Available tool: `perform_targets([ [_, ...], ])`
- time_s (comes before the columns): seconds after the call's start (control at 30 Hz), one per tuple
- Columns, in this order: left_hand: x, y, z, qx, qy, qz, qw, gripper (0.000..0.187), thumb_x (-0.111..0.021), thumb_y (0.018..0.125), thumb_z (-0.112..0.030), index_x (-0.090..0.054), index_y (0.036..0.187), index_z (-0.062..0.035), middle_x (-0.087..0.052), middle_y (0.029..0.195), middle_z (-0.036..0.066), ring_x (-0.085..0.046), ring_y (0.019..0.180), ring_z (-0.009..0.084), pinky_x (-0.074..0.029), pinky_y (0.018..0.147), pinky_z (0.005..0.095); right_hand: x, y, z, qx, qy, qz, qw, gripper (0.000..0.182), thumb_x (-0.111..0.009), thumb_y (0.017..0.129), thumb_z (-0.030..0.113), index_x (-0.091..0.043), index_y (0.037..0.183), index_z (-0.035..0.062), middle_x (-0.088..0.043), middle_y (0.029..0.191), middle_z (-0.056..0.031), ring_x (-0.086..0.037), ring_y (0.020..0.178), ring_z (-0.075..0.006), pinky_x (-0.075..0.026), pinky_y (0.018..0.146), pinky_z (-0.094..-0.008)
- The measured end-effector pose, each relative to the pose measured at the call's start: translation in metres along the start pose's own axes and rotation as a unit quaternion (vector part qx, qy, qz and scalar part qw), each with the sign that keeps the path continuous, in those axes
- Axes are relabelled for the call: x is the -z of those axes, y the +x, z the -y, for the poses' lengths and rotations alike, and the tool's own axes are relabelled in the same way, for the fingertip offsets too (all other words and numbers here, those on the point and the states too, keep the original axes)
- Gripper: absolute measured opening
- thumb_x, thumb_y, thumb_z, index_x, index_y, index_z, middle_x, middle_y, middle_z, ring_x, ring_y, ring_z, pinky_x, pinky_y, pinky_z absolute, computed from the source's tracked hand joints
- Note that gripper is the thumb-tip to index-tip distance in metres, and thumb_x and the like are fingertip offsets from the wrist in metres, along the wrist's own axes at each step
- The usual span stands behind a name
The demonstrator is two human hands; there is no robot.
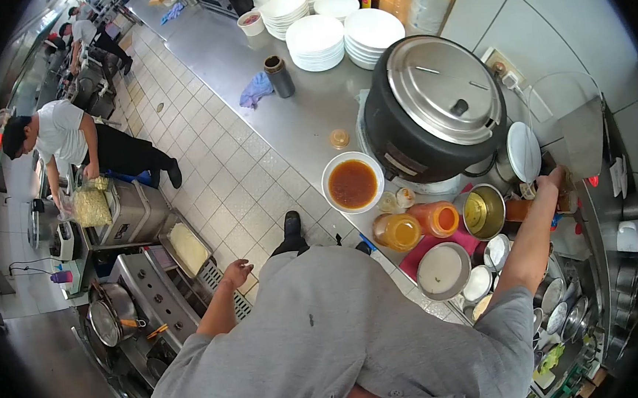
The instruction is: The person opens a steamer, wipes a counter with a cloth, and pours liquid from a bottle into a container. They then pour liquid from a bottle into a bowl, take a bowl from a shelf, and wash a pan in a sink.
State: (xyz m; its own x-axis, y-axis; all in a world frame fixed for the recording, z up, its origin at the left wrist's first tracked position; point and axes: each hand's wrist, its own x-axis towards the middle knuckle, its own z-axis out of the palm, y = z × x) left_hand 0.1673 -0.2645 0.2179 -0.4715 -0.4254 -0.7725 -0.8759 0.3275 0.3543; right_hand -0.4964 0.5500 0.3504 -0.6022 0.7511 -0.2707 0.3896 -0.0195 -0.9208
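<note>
I cannot tell the grip of the right hand (553,179) near the soup warmer (427,103) on the steel surface (223,47) beside tiled floor (216,154); the left hand (235,273) is half-curled, empty.

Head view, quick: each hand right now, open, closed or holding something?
Left hand: loosely open, fingers slightly curled, nothing visible in it.
Right hand: cannot tell whether it is open, closed or holding anything.

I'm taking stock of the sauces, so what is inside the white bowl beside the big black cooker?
The white bowl holds a reddish-brown liquid. The bowl's bottom, and anything lying below the surface, cannot be seen because the liquid covers it.
</note>
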Motion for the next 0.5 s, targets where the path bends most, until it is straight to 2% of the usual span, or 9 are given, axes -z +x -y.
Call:
perform_targets([
  [0.03, 0.002, 0.005, 0.001, 0.0, -0.001, 0.0, 1.0, 0.055, -0.068, 0.099, -0.036, -0.058, 0.141, -0.0021, -0.071, 0.127, 0.021, -0.067, 0.121, 0.0312, -0.051, 0.105, 0.0376, -0.001, -0.035, 0.024, -0.029, 0.223, 0.034, 0.974, 0.053, -0.051, 0.101, 0.038, -0.057, 0.143, 0.0068, -0.055, 0.151, -0.0183, -0.049, 0.141, -0.0338, -0.031, 0.122, -0.0518],
  [0.07, 0.006, 0.013, 0.001, -0.002, 0.017, 0.011, 1.0, 0.055, -0.067, 0.099, -0.037, -0.058, 0.142, -0.0027, -0.071, 0.128, 0.021, -0.067, 0.121, 0.0315, -0.051, 0.105, 0.0378, 0.005, -0.12, 0.062, -0.108, 0.266, 0.07, 0.955, 0.056, -0.054, 0.102, 0.036, -0.048, 0.153, 0.012, -0.045, 0.158, -0.021, -0.043, 0.146, -0.0358, -0.027, 0.123, -0.0558],
  [0.17, 0.027, 0.057, 0.021, 0.0, 0.019, 0.036, 0.999, 0.058, -0.067, 0.099, -0.039, -0.057, 0.143, -0.0035, -0.07, 0.128, 0.022, -0.066, 0.121, 0.0321, -0.052, 0.104, 0.0387, 0.036, -0.119, 0.049, -0.083, 0.284, 0.085, 0.951, 0.063, -0.057, 0.104, 0.033, -0.038, 0.159, 0.0095, -0.035, 0.163, -0.0217, -0.037, 0.15, -0.0366, -0.028, 0.122, -0.0577],
  [0.27, 0.07, 0.09, 0.021, -0.003, 0.075, 0.036, 0.997, 0.058, -0.07, 0.097, -0.036, -0.057, 0.143, -0.0045, -0.071, 0.127, 0.021, -0.067, 0.12, 0.0318, -0.053, 0.102, 0.0393, 0.088, -0.242, 0.062, 0.06, 0.196, 0.222, 0.953, 0.065, -0.059, 0.105, 0.029, -0.034, 0.159, 0.0036, -0.033, 0.163, -0.0229, -0.04, 0.148, -0.0362, -0.035, 0.119, -0.0506],
  [0.3, 0.079, 0.153, 0.07, -0.069, 0.112, 0.049, 0.99, 0.056, -0.069, 0.097, -0.034, -0.058, 0.143, -0.0044, -0.071, 0.126, 0.022, -0.067, 0.12, 0.0321, -0.054, 0.102, 0.0396, 0.106, -0.288, 0.06, 0.126, 0.15, 0.266, 0.944, 0.063, -0.06, 0.106, 0.027, -0.035, 0.158, 0.0013, -0.035, 0.162, -0.0235, -0.043, 0.146, -0.035, -0.039, 0.116, -0.0479],
  [0.37, 0.1, 0.262, 0.148, -0.203, 0.183, 0.057, 0.96, 0.052, -0.068, 0.096, -0.028, -0.058, 0.141, -0.0042, -0.071, 0.125, 0.023, -0.068, 0.118, 0.0328, -0.054, 0.101, 0.0401, 0.118, -0.387, 0.06, 0.18, 0.118, 0.208, 0.954, 0.056, -0.058, 0.107, 0.027, -0.041, 0.154, 0.0005, -0.052, 0.15, -0.0206, -0.061, 0.128, -0.0284, -0.049, 0.104, -0.0409],
  [0.4, 0.128, 0.256, 0.113, -0.172, 0.189, 0.014, 0.967, 0.053, -0.068, 0.094, -0.022, -0.055, 0.143, -0.0042, -0.07, 0.125, 0.026, -0.069, 0.115, 0.034, -0.054, 0.1, 0.0415, 0.127, -0.424, 0.055, 0.177, 0.113, 0.197, 0.958, 0.056, -0.058, 0.107, 0.027, -0.041, 0.154, 0.0005, -0.052, 0.15, -0.0206, -0.061, 0.128, -0.0284, -0.049, 0.104, -0.0409],
  [0.47, 0.186, 0.225, 0.021, -0.161, 0.054, -0.082, 0.982, 0.061, -0.07, 0.091, -0.018, -0.049, 0.146, -0.0044, -0.069, 0.124, 0.026, -0.068, 0.115, 0.0342, -0.054, 0.098, 0.0425, 0.128, -0.489, 0.044, 0.2, 0.095, 0.215, 0.951, 0.05, -0.059, 0.107, 0.027, -0.048, 0.148, 0.0006, -0.065, 0.131, -0.0167, -0.069, 0.103, -0.0191, -0.054, 0.086, -0.0322],
  [0.5, 0.21, 0.224, -0.023, -0.208, 0.047, -0.09, 0.973, 0.063, -0.072, 0.09, -0.018, -0.047, 0.147, -0.0049, -0.069, 0.122, 0.025, -0.068, 0.113, 0.0345, -0.054, 0.096, 0.0429, 0.108, -0.529, 0.042, 0.215, 0.125, 0.238, 0.939, 0.043, -0.061, 0.105, 0.023, -0.053, 0.141, 0.0005, -0.07, 0.116, -0.0115, -0.068, 0.092, -0.0136, -0.053, 0.075, -0.0271],
])
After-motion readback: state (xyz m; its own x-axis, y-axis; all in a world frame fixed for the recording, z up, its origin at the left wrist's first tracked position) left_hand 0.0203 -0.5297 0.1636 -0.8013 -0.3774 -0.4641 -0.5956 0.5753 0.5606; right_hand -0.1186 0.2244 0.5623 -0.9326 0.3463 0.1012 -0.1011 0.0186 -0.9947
